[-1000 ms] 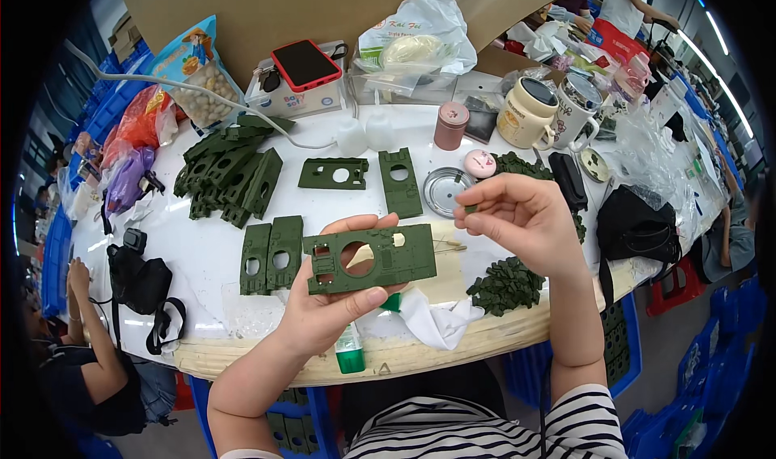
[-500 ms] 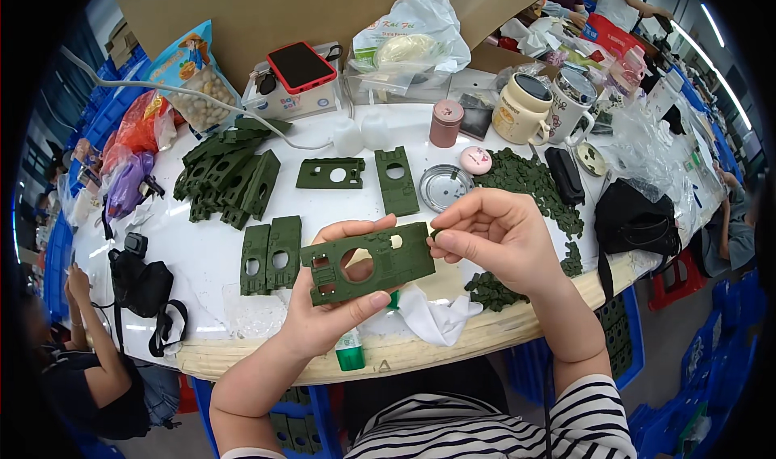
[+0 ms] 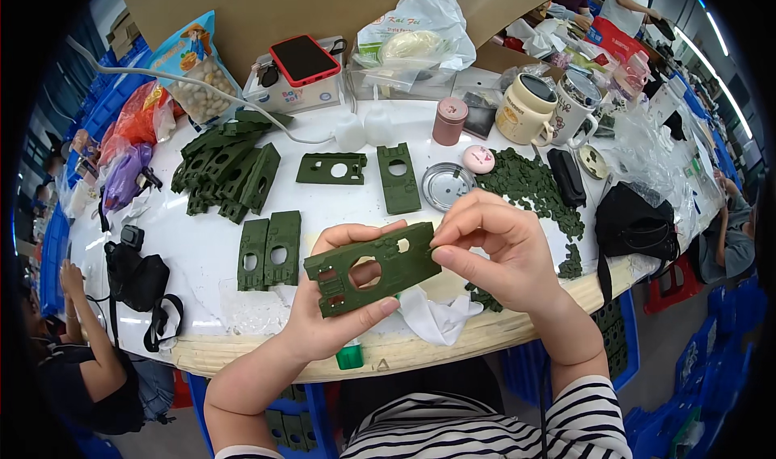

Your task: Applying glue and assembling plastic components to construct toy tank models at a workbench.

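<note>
My left hand (image 3: 327, 305) grips a dark green plastic toy tank hull (image 3: 396, 269) by its long sides, with a round opening in its top face. My right hand (image 3: 497, 253) is closed in a pinch against the hull's right end. A small green part seen in those fingers a moment earlier is now mostly hidden by them. Two more hulls (image 3: 280, 257) lie side by side to the left. Beyond my hands rest another hull (image 3: 331, 169) lying crosswise and one (image 3: 398, 188) lying lengthwise. To the right spreads a pile of small green parts (image 3: 525, 186).
A stack of hulls (image 3: 222, 172) lies at the far left. Near the small parts are a round metal dish (image 3: 447, 186), a pink tin (image 3: 450, 122), mugs (image 3: 527, 110) and a black pouch (image 3: 637, 225). White cloth (image 3: 436, 313) lies by the table's near edge.
My right fingers have come up against the hull's right end, covering the small part. The hull has tilted, its left end lower, and shifted slightly right.
</note>
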Motion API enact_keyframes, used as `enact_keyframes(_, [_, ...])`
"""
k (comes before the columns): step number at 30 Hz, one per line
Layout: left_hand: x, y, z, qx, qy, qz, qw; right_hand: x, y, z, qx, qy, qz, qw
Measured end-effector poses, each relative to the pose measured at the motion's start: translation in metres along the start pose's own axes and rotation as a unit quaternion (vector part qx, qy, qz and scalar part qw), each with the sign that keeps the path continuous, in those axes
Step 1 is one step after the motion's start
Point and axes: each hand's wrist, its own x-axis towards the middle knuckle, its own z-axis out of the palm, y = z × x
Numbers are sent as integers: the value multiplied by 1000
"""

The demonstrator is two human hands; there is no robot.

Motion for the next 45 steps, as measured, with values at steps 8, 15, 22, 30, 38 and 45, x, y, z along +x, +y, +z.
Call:
enact_keyframes(8, [0, -3, 4, 46, -12, 11, 999, 1, 10, 2, -130, 31, -89, 987])
enact_keyframes(15, [-2, -5, 6, 52, -22, 4, 998, -1, 16, 9, -83, 21, -47, 995])
enact_keyframes(22, [-2, -7, 6, 65, -16, 4, 998, 0, 16, 9, -58, 12, -37, 998])
enact_keyframes(30, [-3, -8, 5, 63, -11, -1, 998, 0, 19, 13, -52, 21, -37, 998])
enact_keyframes(38, [-4, -9, 8, 66, -4, 14, 998, 0, 18, 14, -63, 27, -48, 997])
enact_keyframes(45, [-4, -11, 7, 96, -28, 45, 994, -1, 18, 15, -86, 33, -56, 994])
